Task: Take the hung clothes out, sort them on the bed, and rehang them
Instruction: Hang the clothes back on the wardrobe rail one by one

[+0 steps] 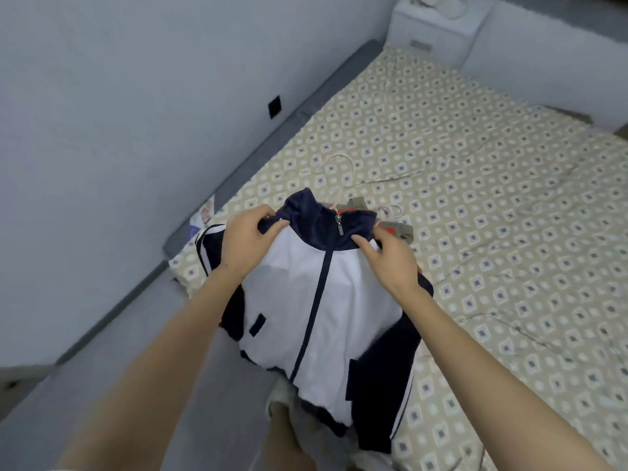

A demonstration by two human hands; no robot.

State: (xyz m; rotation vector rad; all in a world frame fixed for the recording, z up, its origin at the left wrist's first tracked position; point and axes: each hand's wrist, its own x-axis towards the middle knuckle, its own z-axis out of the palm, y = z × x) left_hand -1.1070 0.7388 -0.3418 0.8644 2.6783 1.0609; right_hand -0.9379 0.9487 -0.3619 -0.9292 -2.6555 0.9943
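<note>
A white and navy zip jacket (pixel 323 300) hangs from my two hands over the near corner of the bed (pixel 492 205). My left hand (pixel 249 243) pinches the navy collar at its left side. At the right shoulder my right hand (pixel 390 260) grips the fabric just below the collar. The zip is closed up to the collar. Behind the jacket lies a khaki and red garment (pixel 396 229), mostly hidden. A pale hanger (pixel 343 164) lies on the sheet beyond it, and more hanger hooks (pixel 392 210) peek out beside the khaki garment.
The bed has a beige sheet with a diamond pattern. A grey bed frame edge (pixel 272 144) runs along the wall on the left. A white nightstand (pixel 438 25) stands at the far head end. My legs are below the jacket.
</note>
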